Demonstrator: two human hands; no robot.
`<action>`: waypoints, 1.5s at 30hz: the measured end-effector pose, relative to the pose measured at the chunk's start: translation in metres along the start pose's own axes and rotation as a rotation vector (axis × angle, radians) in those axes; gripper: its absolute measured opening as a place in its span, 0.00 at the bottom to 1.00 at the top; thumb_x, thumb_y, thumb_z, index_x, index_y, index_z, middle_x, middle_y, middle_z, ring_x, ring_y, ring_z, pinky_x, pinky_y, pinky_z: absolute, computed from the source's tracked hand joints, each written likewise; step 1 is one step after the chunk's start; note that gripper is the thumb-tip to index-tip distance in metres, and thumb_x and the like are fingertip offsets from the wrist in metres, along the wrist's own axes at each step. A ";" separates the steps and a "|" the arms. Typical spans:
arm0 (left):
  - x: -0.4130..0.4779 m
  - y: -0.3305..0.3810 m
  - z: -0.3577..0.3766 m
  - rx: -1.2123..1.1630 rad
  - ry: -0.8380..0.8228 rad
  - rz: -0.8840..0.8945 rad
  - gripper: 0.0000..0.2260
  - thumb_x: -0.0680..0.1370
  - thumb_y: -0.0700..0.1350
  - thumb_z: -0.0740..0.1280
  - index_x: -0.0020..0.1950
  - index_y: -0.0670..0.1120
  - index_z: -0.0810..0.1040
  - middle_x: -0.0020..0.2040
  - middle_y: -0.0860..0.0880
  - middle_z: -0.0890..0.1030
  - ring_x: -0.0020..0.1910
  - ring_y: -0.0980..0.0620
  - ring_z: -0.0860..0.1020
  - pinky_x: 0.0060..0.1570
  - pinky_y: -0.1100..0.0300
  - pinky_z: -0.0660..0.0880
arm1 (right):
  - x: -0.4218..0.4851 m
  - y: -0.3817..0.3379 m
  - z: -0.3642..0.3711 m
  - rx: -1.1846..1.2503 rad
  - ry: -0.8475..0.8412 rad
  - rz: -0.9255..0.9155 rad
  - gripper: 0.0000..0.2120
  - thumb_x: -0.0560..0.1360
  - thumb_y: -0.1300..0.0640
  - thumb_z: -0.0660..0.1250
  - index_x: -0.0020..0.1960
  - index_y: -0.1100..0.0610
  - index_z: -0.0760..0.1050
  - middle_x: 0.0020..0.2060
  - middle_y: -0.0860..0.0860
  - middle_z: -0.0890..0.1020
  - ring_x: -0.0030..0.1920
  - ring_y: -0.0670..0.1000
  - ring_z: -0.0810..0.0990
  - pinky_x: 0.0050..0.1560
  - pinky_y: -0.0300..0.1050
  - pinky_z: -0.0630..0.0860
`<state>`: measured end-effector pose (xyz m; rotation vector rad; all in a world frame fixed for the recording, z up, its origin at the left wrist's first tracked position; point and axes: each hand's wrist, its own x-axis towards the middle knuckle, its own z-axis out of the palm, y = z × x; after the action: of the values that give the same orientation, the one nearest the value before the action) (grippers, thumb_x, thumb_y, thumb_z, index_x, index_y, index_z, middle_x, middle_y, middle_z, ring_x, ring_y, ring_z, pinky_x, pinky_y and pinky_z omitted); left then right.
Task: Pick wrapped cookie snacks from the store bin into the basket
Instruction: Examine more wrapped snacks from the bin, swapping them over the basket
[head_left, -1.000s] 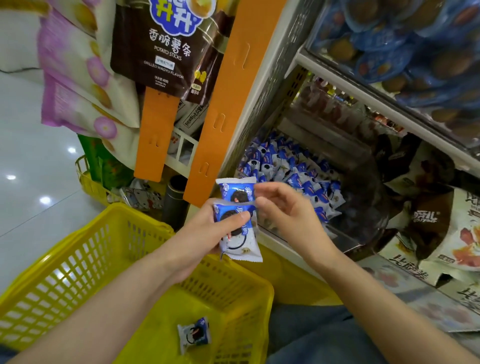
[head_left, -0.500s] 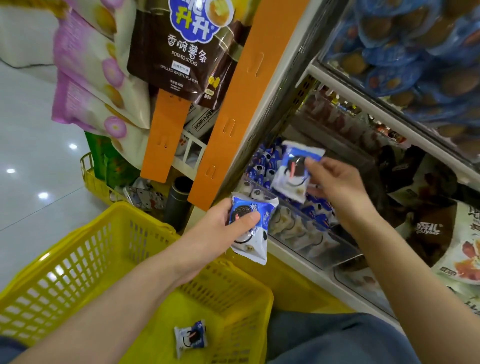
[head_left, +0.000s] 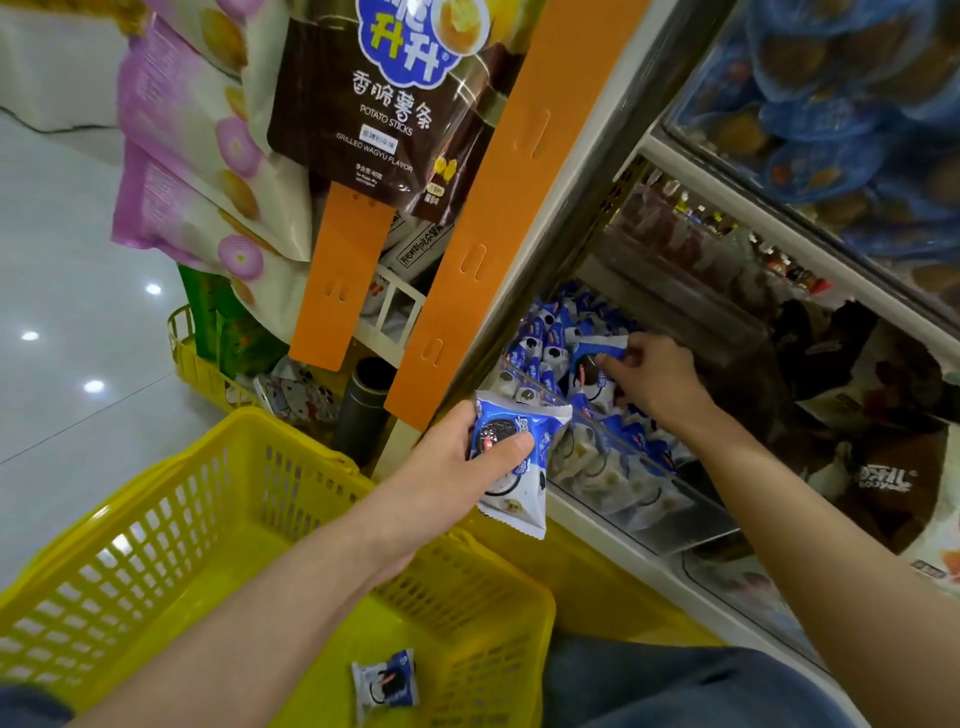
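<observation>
Both hands on cookie packs at the store bin, with the basket below.

The left hand (head_left: 453, 457) grips a blue-and-white cookie pack (head_left: 519, 483) above the far corner of the yellow basket (head_left: 291, 434), thumb across its front and fingers curled behind. The right hand (head_left: 655, 380) reaches into the clear-fronted bin (head_left: 631, 486), its fingers pinching a second pack (head_left: 589, 358) on top of the pile. A third pack (head_left: 385, 684) lies on the basket floor.

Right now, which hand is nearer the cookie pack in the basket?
Left. The left hand, gripping a second pack, is over the basket rim above the cookie pack; the right hand, farther off, pinches a third pack in the store bin.
</observation>
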<state>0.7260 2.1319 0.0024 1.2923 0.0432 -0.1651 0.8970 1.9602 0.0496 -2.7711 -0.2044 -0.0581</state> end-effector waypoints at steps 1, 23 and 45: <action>0.000 0.000 0.000 -0.003 -0.001 0.001 0.13 0.77 0.49 0.64 0.61 0.49 0.71 0.53 0.51 0.82 0.48 0.61 0.81 0.41 0.70 0.76 | -0.001 0.002 -0.001 -0.024 -0.021 -0.019 0.12 0.75 0.53 0.67 0.36 0.56 0.70 0.36 0.59 0.81 0.38 0.57 0.82 0.45 0.56 0.79; 0.009 -0.007 -0.001 0.008 0.024 0.010 0.10 0.77 0.48 0.65 0.58 0.51 0.72 0.50 0.53 0.82 0.46 0.62 0.81 0.40 0.71 0.75 | 0.012 0.000 0.023 0.327 -0.182 0.124 0.27 0.74 0.58 0.68 0.69 0.62 0.64 0.55 0.56 0.77 0.32 0.47 0.76 0.28 0.35 0.75; 0.003 -0.019 -0.003 0.020 0.112 -0.042 0.12 0.77 0.48 0.65 0.60 0.52 0.72 0.51 0.50 0.82 0.47 0.57 0.82 0.40 0.67 0.76 | -0.043 -0.026 0.008 0.332 0.232 -0.345 0.08 0.79 0.54 0.59 0.55 0.54 0.74 0.44 0.47 0.80 0.42 0.41 0.78 0.40 0.31 0.73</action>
<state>0.7266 2.1294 -0.0166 1.3206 0.1644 -0.1295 0.8509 1.9817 0.0488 -2.3482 -0.5720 -0.3928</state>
